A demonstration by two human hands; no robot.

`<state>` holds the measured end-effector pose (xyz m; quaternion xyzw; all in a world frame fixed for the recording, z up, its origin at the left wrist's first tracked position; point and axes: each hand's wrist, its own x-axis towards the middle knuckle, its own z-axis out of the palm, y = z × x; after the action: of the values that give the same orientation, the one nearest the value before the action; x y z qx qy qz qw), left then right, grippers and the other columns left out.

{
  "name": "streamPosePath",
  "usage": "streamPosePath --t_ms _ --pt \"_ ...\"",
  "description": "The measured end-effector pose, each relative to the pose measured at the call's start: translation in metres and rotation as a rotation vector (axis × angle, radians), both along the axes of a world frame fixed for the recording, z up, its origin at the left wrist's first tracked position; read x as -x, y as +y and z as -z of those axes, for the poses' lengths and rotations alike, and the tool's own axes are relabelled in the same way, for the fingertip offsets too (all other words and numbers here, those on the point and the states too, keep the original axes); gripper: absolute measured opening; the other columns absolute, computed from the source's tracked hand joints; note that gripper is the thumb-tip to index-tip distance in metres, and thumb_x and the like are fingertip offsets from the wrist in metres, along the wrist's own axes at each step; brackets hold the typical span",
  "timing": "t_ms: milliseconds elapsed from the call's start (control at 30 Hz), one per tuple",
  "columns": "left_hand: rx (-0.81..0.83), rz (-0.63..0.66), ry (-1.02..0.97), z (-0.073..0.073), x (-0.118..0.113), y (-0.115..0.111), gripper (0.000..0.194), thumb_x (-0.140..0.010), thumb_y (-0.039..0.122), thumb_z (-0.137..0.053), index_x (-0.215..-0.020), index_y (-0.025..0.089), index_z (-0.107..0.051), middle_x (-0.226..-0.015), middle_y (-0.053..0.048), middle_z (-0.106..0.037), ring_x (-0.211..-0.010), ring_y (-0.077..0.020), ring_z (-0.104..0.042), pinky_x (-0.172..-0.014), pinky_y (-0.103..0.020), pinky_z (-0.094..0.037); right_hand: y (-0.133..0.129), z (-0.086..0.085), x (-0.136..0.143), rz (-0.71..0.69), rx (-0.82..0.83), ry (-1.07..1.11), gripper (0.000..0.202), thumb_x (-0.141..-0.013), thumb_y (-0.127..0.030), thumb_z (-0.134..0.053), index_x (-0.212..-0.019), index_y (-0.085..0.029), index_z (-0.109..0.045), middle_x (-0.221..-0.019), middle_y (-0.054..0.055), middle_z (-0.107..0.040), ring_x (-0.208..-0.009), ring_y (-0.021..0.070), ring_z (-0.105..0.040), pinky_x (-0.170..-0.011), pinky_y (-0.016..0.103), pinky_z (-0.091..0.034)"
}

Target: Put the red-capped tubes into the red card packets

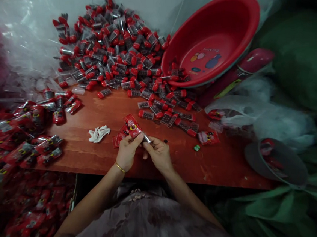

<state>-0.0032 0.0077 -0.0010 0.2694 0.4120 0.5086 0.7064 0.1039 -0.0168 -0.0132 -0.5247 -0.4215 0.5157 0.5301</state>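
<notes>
Near the table's front edge, my left hand (128, 151) is closed on a red printed packet (133, 125), which points up and away from me. My right hand (160, 154) pinches a clear tube with dark contents (146, 138) at the packet's lower end. The two hands nearly touch. How far the tube sits inside the packet is hard to make out. More red packets (120, 136) lie on the table just behind my left hand. A crumpled white cloth or tissue (99, 133) is to their left.
A large pile of red-capped tubes (111, 44) stands at the back, beside a tilted red basin (214, 52). Filled red packets (21, 136) are heaped at the left. A grey bowl (282, 164) and plastic bags (259, 111) are at the right.
</notes>
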Motion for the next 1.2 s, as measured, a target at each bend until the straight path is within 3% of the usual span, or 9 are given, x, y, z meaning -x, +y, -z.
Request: streamPosePath --t_ms 233,467,667,800,967,1200 --pt "-0.082 -0.055 0.041 0.0 0.007 0.003 0.035 -0.064 0.049 -0.072 -0.063 0.014 -0.065 -0.048 0.006 -0.047 -0.046 -0.0044 -0.036 -0.05 -0.019 -0.033 0.002 -0.004 -0.004 0.016 -0.014 -0.031 0.028 -0.071 -0.042 -0.066 -0.084 -0.018 -0.063 -0.058 -0.003 -0.065 -0.035 0.008 -0.053 -0.041 0.02 -0.042" --pt "-0.094 -0.063 0.107 -0.003 0.001 -0.004 0.033 -0.061 0.045 -0.075 -0.076 0.015 -0.07 -0.072 -0.002 -0.067 -0.065 -0.0109 -0.057 -0.064 -0.024 -0.045 0.002 -0.006 0.0 0.036 -0.03 -0.074 0.029 -0.07 -0.043 -0.066 -0.085 -0.018 -0.062 -0.059 -0.003 -0.065 -0.036 0.0084 -0.053 -0.038 0.021 -0.043" --pt "0.026 -0.088 -0.027 -0.019 0.003 0.006 0.038 -0.053 0.044 -0.08 -0.072 0.013 -0.066 -0.068 -0.004 -0.069 -0.066 -0.0145 -0.063 -0.067 -0.026 -0.049 -0.01 -0.014 -0.003 -0.041 -0.041 -0.142 0.022 -0.075 -0.038 -0.062 -0.086 -0.018 -0.061 -0.046 -0.006 -0.057 -0.035 0.01 -0.054 -0.041 0.021 -0.045" --pt "0.03 -0.041 -0.027 -0.021 0.001 0.005 0.037 -0.054 0.04 -0.08 -0.073 0.012 -0.067 -0.066 -0.005 -0.069 -0.057 -0.0127 -0.06 -0.056 -0.024 -0.049 -0.009 -0.016 0.006 -0.01 -0.049 -0.117 0.024 -0.075 -0.041 -0.062 -0.084 -0.019 -0.06 -0.053 -0.004 -0.061 -0.034 0.0087 -0.052 -0.037 0.02 -0.042" --pt "0.001 0.013 0.038 -0.018 0.001 -0.002 0.04 -0.057 0.042 -0.078 -0.082 0.012 -0.069 -0.07 -0.004 -0.068 -0.05 -0.0103 -0.053 -0.034 -0.019 -0.037 -0.003 -0.01 0.015 0.015 -0.025 -0.03 0.03 -0.071 -0.044 -0.065 -0.087 -0.019 -0.061 -0.061 -0.003 -0.063 -0.033 0.0065 -0.048 -0.033 0.019 -0.042" --pt "0.044 0.022 -0.023 -0.018 0.008 -0.001 0.039 -0.052 0.041 -0.081 -0.078 0.013 -0.07 -0.077 -0.007 -0.071 -0.06 -0.0132 -0.059 -0.044 -0.021 -0.044 -0.001 -0.001 0.011 -0.008 -0.021 -0.022 0.025 -0.066 -0.039 -0.069 -0.08 -0.02 -0.062 -0.06 -0.005 -0.063 -0.037 0.0073 -0.051 -0.037 0.02 -0.045"
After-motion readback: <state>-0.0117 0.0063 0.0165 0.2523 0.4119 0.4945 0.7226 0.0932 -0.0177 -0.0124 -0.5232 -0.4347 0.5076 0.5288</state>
